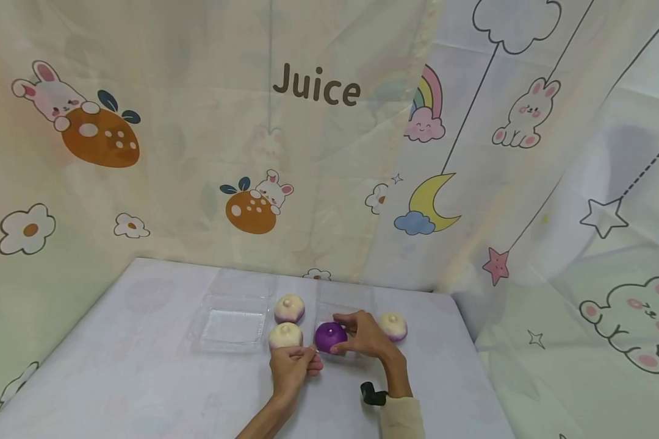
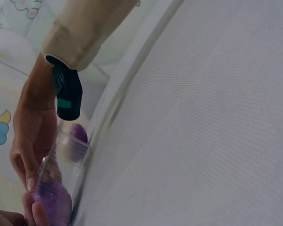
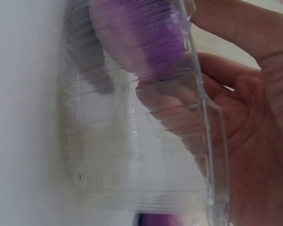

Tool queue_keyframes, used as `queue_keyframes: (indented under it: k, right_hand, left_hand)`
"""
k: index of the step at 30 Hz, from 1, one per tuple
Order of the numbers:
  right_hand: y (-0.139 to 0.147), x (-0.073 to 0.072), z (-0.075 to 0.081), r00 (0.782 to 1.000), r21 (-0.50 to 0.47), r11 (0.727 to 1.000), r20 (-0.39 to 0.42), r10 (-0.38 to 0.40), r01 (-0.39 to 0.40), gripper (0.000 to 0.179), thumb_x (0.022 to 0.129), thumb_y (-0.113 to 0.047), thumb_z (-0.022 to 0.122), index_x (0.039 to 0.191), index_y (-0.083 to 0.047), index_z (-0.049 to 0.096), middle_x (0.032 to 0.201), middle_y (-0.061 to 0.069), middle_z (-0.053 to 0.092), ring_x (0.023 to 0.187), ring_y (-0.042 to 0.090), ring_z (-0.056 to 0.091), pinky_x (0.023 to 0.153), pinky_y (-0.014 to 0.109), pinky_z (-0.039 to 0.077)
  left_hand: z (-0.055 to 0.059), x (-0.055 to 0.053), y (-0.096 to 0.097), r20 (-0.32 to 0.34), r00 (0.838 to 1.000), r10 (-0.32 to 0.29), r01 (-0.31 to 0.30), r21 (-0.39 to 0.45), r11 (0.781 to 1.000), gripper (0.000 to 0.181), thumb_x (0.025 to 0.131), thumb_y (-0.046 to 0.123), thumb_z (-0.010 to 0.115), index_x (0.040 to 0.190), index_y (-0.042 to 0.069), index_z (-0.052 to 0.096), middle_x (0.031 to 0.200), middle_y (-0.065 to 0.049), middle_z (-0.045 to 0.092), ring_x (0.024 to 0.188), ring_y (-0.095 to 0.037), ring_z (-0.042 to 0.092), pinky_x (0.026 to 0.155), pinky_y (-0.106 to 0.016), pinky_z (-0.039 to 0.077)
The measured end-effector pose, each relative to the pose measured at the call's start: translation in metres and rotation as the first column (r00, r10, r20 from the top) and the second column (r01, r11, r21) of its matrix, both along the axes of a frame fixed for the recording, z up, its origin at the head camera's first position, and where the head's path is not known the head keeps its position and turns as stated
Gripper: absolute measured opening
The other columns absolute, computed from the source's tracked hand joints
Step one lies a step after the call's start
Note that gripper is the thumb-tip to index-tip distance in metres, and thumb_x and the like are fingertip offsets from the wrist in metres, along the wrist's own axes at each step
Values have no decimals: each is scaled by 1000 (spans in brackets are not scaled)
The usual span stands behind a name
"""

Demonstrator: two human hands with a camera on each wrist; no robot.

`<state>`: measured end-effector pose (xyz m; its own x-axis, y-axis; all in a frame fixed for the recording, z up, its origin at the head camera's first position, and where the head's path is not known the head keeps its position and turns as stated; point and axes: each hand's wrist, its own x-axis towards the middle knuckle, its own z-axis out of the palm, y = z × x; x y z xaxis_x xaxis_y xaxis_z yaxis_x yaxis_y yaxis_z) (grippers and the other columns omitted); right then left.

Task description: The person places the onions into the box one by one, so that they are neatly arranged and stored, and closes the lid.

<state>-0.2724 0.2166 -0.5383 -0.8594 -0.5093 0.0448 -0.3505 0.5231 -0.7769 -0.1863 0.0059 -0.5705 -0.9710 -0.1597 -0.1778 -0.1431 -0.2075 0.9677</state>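
Note:
My right hand [image 1: 365,334] curls its thumb and fingers round a purple onion-like ball [image 1: 331,336], purple side up. The ball sits inside a clear plastic box [image 3: 132,141], whose ribbed wall stands in front of it in the right wrist view. My left hand [image 1: 293,367] pinches the box's near-left rim; its fingertips [image 2: 39,214] show beside the purple ball in the left wrist view. A cream-topped ball with a nub [image 1: 285,335] lies just beyond the left hand, and its near edge is hidden. The box's lid [image 1: 345,295] leans back behind it.
Another cream-and-purple ball [image 1: 289,308] lies behind the near one. A third [image 1: 393,327] rests right of the box. At left stands a second clear box [image 1: 233,329], its lid raised. A black wrist device [image 1: 372,394] sticks out from the right sleeve. Printed curtains surround the white table [image 1: 143,366].

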Motion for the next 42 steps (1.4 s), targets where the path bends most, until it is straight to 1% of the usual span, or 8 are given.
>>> queue_keyframes:
  k: [2, 9, 19, 25, 31, 35, 37, 42]
  right_hand:
    - [1, 1, 1, 1000, 5, 1000, -3, -14, 14, 87, 79, -26, 100, 147, 11, 60, 150, 26, 65, 135, 42, 69, 112, 50, 60]
    - [5, 3, 6, 999, -28, 999, -17, -42, 41, 86, 78, -23, 101, 144, 13, 61, 147, 29, 66, 130, 47, 71, 109, 52, 61]
    - [9, 4, 12, 998, -58, 996, -13, -61, 61, 86, 77, -22, 102, 145, 12, 61, 148, 28, 65, 137, 45, 67, 110, 50, 60]
    - [12, 5, 13, 998, -79, 995, -38, -55, 52, 84, 77, -19, 101, 144, 15, 61, 146, 33, 65, 136, 49, 66, 109, 49, 61]
    - [18, 8, 16, 997, -122, 990, -28, -69, 65, 83, 77, -12, 101, 143, 17, 60, 146, 36, 63, 136, 53, 64, 109, 54, 60]
    - [24, 11, 20, 995, -121, 989, -26, -93, 89, 83, 77, -12, 101, 144, 15, 60, 146, 35, 63, 137, 54, 63, 110, 54, 59]
    - [26, 12, 22, 994, -112, 988, -29, -110, 106, 83, 77, -14, 101, 144, 12, 62, 146, 32, 65, 136, 52, 64, 110, 51, 59]
    - [30, 12, 26, 988, -93, 985, -45, -150, 145, 80, 77, -16, 101, 145, 7, 65, 146, 26, 67, 135, 50, 66, 110, 48, 60]
  left_hand:
    - [-1, -1, 0, 2, 1000, 1, -1, -2, 1000, 22, 102, 6, 73, 100, -16, 75, 77, -20, 80, 60, -13, 76, 59, -28, 68]
    - [-3, -1, 2, 1, 1000, -3, 3, -7, 1000, 23, 102, 6, 73, 101, -17, 75, 78, -22, 80, 60, -13, 76, 59, -29, 68]
    - [3, 0, 1, -14, 1000, 4, -4, 12, 1000, 24, 102, 6, 73, 100, -17, 75, 75, -18, 80, 58, -11, 75, 58, -27, 67]
    - [3, 2, 1, -18, 1000, 9, -9, 13, 1000, 24, 101, 5, 73, 99, -18, 75, 74, -17, 79, 57, -10, 74, 58, -27, 67]
    - [1, 1, 2, -4, 1000, 12, -12, 10, 1000, 24, 101, 6, 73, 100, -17, 75, 75, -18, 80, 58, -12, 75, 58, -28, 67]
    - [-1, 1, 3, -1, 1000, 15, -15, 11, 1000, 23, 101, 6, 73, 100, -17, 75, 75, -18, 80, 58, -12, 75, 58, -28, 68]
    - [0, 1, 3, -1, 1000, 18, -18, 13, 1000, 23, 101, 5, 74, 100, -17, 75, 75, -18, 79, 58, -12, 75, 58, -28, 68]
    - [1, 2, 2, -8, 1000, 22, -22, 8, 1000, 23, 101, 5, 74, 99, -18, 75, 75, -18, 79, 58, -12, 75, 58, -27, 67]
